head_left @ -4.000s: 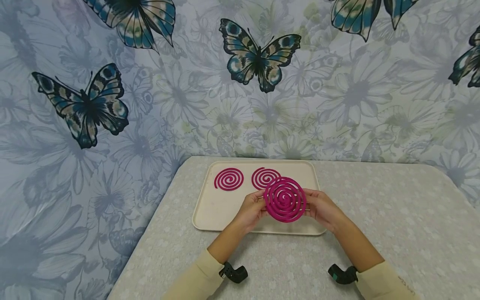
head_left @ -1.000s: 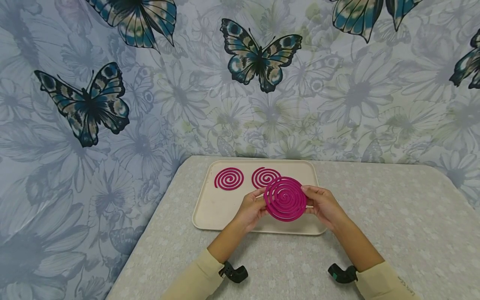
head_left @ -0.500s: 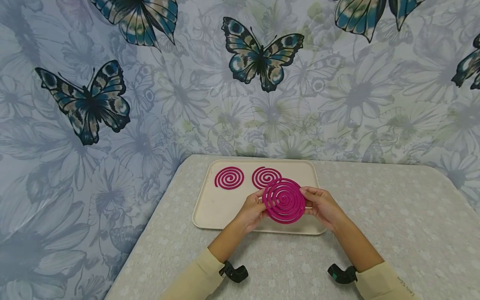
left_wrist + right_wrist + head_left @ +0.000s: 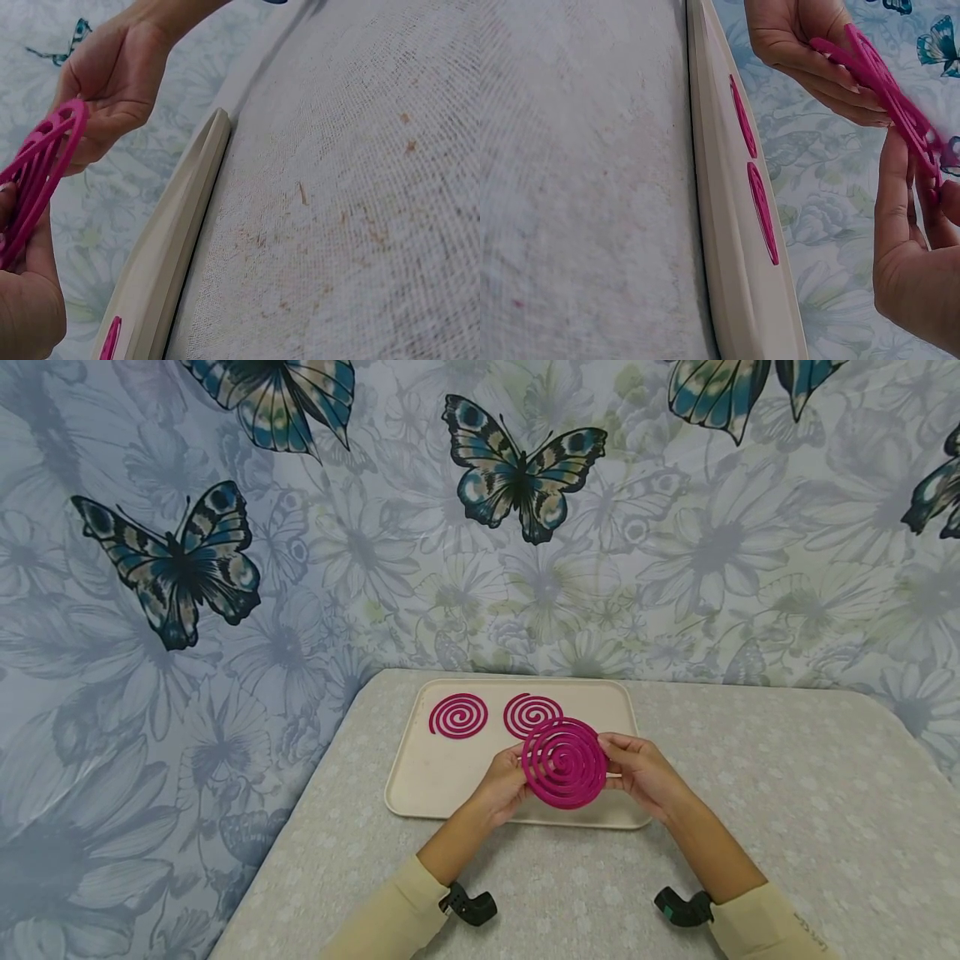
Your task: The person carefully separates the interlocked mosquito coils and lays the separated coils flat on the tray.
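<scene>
Both hands hold a pair of magenta mosquito coils [image 4: 564,763] up above the front of a cream tray, one coil laid against the other. My left hand [image 4: 501,783] grips the left rim, with some of its fingers hidden behind the coils. On the opposite side my right hand [image 4: 643,775] pinches the right rim, thumb in front. In the right wrist view the held coils [image 4: 889,86] appear edge-on, slightly splayed. Two single mosquito coils lie flat on the tray: a left one [image 4: 458,716] and a right one [image 4: 525,710], partly covered by the held pair in the head view.
The cream tray [image 4: 442,789] with a raised rim rests on a table covered with pale patterned cloth [image 4: 787,793]. Behind and to the left rises a floral wall covering with butterflies [image 4: 522,472]. Each wrist carries a black camera mount [image 4: 471,906].
The right thumb has come round onto the front of the coils' rim. Over the last second the held pair has shifted slightly left and down. The coils on the tray stay put.
</scene>
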Demonstrator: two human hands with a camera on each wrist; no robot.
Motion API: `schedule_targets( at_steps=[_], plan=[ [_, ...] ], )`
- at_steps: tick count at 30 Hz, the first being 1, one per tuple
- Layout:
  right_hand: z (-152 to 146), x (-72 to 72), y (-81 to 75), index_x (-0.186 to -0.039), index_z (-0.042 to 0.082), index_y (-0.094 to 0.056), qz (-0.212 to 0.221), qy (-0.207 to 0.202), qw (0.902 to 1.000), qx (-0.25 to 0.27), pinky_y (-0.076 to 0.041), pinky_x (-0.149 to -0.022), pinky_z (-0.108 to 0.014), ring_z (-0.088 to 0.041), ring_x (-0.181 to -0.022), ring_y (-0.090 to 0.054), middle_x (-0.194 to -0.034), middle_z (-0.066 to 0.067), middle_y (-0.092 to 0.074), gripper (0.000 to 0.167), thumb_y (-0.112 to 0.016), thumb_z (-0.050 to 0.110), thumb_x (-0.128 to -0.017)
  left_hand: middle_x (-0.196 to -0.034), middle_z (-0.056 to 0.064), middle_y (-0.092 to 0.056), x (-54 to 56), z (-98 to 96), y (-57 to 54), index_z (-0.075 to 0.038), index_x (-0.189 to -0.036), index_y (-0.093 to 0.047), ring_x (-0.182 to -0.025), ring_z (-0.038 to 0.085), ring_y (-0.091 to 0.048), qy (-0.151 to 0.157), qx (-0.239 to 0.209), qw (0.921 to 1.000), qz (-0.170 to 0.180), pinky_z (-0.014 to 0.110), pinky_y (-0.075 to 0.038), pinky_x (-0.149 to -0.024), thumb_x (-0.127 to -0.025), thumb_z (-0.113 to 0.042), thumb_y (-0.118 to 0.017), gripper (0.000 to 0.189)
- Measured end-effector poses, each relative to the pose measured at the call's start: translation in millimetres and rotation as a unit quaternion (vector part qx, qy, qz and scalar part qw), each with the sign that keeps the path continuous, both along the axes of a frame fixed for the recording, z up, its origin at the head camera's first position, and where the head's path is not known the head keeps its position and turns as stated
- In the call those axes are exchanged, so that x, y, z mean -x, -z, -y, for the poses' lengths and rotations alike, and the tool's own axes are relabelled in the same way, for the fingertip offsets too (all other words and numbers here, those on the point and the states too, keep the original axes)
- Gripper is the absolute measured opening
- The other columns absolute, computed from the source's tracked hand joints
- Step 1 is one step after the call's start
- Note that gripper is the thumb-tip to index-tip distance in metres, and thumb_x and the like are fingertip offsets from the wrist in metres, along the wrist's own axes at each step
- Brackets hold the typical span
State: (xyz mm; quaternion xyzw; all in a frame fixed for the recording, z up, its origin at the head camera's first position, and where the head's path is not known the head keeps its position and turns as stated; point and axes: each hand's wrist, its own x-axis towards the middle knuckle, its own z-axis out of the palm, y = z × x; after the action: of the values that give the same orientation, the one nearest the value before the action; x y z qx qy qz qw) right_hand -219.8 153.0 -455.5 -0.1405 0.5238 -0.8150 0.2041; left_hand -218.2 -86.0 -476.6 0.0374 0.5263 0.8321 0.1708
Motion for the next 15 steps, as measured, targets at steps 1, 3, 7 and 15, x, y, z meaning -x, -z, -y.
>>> schedule_targets(
  at_steps=[1,3,7,15],
  plan=[
    [0.3,-0.2,0.1,-0.108,0.013,-0.072,-0.003,-0.004,1.0,0.004,-0.063,-0.071,-0.027,-0.011,-0.083,-0.07,-0.096,0.001,-0.073,0.03,-0.043,0.007,-0.109,-0.087,-0.002,-0.073,-0.5,0.3,-0.1,0.009,-0.14,-0.047,-0.074,0.005,-0.071,0.005,0.0,1.0,-0.002,0.02,-0.061,-0.067,-0.101,0.005,-0.054,0.04],
    [0.9,-0.6,0.2,-0.108,0.013,-0.072,-0.008,-0.012,0.9998,0.012,-0.063,-0.073,-0.029,-0.01,-0.083,-0.07,-0.096,0.001,-0.073,0.032,-0.041,0.006,-0.11,-0.084,-0.004,-0.072,-1.2,0.9,-0.3,0.008,-0.138,-0.049,-0.074,0.004,-0.07,0.015,-0.001,0.9999,-0.006,0.02,-0.061,-0.068,-0.102,0.004,-0.052,0.036],
    [2.6,-1.7,0.1,-0.107,0.013,-0.072,-0.016,-0.018,0.9995,0.02,-0.063,-0.073,-0.029,-0.009,-0.082,-0.069,-0.094,0.002,-0.072,0.033,-0.04,0.006,-0.109,-0.083,-0.005,-0.071,-2.8,1.9,-2.9,0.004,-0.135,-0.052,-0.073,0.004,-0.069,0.029,-0.004,0.9995,-0.009,0.019,-0.06,-0.067,-0.103,0.002,-0.051,0.031],
    [2.0,-3.1,-1.3,-0.108,0.012,-0.072,-0.022,-0.022,0.9992,0.024,-0.063,-0.072,-0.03,-0.011,-0.084,-0.07,-0.096,0.0,-0.073,0.027,-0.045,0.009,-0.109,-0.083,-0.001,-0.071,-3.6,-0.1,-5.4,-0.003,-0.116,-0.058,-0.07,0.005,-0.07,-0.003,-0.001,1.0,-0.006,0.019,-0.06,-0.062,-0.101,0.005,-0.055,0.017]
  ],
)
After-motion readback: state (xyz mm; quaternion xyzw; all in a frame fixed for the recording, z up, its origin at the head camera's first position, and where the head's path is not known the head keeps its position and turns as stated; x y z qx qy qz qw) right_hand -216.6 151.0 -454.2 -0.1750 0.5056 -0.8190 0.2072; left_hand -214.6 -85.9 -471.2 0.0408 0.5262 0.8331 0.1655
